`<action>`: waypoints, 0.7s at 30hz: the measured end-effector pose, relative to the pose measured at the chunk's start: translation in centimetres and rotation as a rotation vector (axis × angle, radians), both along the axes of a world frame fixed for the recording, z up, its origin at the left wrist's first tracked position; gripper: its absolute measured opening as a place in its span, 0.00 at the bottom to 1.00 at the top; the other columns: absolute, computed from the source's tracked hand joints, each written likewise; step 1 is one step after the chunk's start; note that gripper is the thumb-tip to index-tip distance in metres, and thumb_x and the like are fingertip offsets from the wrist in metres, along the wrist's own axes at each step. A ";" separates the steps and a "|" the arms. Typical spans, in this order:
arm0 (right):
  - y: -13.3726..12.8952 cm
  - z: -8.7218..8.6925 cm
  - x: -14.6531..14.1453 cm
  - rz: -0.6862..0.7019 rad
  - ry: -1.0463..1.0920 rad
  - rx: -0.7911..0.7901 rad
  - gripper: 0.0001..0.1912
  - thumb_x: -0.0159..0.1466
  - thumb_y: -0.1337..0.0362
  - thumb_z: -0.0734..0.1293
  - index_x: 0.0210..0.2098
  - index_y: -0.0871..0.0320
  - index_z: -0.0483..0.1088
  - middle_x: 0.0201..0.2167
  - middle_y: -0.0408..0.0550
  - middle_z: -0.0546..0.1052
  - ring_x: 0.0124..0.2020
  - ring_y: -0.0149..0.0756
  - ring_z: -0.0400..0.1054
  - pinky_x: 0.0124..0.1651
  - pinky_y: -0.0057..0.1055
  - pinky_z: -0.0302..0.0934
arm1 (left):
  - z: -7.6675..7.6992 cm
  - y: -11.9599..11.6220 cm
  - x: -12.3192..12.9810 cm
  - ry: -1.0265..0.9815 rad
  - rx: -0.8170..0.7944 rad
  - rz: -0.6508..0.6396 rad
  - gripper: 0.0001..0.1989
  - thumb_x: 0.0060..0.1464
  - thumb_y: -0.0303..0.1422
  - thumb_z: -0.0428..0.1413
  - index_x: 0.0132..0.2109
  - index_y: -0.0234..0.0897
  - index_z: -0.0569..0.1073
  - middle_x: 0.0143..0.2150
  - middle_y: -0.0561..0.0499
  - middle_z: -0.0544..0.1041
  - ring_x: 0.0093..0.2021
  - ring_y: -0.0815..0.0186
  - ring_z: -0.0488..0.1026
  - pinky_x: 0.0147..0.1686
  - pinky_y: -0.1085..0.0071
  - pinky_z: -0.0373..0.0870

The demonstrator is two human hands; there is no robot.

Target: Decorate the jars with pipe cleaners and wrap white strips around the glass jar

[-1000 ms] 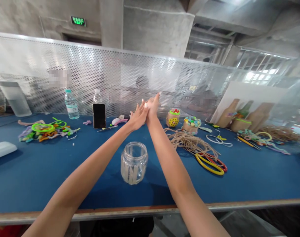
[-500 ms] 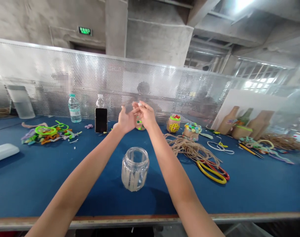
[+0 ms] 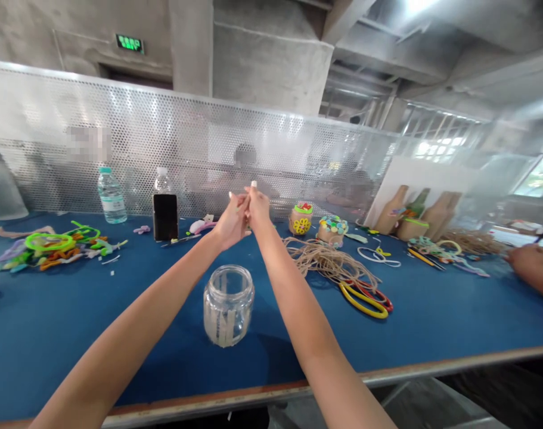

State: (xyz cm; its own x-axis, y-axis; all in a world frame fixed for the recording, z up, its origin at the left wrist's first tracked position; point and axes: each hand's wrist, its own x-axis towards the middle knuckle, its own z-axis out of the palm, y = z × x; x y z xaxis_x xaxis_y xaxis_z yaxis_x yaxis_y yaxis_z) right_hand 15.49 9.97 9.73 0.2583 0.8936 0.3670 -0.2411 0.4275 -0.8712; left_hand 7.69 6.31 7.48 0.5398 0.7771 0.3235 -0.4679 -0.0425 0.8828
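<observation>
My two hands are raised over the far part of the table and clasped together. My left hand (image 3: 232, 221) has its fingers folded against my right hand (image 3: 258, 208), whose thumb points up. No object shows between them, and both look closed. Below, between my forearms, a clear glass jar (image 3: 229, 307) stands upright without a lid, with whitish strips on its side wall. Neither hand touches it. To the right of my right forearm lie a loose bundle of brown twine (image 3: 329, 259) and scissors with yellow and red handles (image 3: 365, 301).
Colourful pipe cleaners (image 3: 56, 245), a water bottle (image 3: 112, 196) and a phone (image 3: 165, 217) are on the left. Decorated jars (image 3: 301, 220) and twine-wrapped bottles (image 3: 391, 210) stand toward the back right. Another person's hand (image 3: 533, 268) rests at the right edge.
My hands have come together from looser, spread fingers into a clasp. The view has turned to the right, so things sit further left, and another person's arm has come into view.
</observation>
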 end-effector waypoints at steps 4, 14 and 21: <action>-0.3 -0.2 0.6 -0.007 -0.121 0.025 0.16 0.65 0.55 0.63 0.25 0.58 0.63 0.16 0.38 0.67 0.16 0.25 0.62 0.23 0.22 0.60 | 0.4 0.0 -0.8 0.067 0.053 0.112 0.33 0.61 0.58 0.28 0.64 0.55 0.58 0.41 0.50 0.76 0.36 0.62 0.73 0.37 0.67 0.69; -0.9 0.2 1.9 -0.237 -0.486 0.108 0.21 0.64 0.66 0.63 0.17 0.56 0.55 0.18 0.40 0.63 0.28 0.32 0.64 0.34 0.27 0.56 | 0.3 0.4 -1.9 0.227 0.118 0.230 0.37 0.58 0.61 0.31 0.63 0.49 0.64 0.66 0.51 0.62 0.69 0.49 0.46 0.65 0.51 0.46; -1.4 1.2 3.5 -0.108 -0.632 0.165 0.18 0.66 0.68 0.60 0.19 0.57 0.60 0.18 0.41 0.64 0.23 0.30 0.61 0.30 0.27 0.55 | 1.0 0.9 -4.1 0.048 -0.039 0.041 0.37 0.60 0.58 0.32 0.63 0.42 0.63 0.57 0.39 0.70 0.57 0.48 0.66 0.55 0.52 0.62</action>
State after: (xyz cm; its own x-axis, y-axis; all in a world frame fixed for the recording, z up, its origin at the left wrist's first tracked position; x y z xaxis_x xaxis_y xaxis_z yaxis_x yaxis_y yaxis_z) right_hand 19.03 8.54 10.92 0.0332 0.7940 0.6070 0.3466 0.5605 -0.7521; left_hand 3.62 7.20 8.52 0.5214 0.8103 0.2675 -0.4236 -0.0263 0.9055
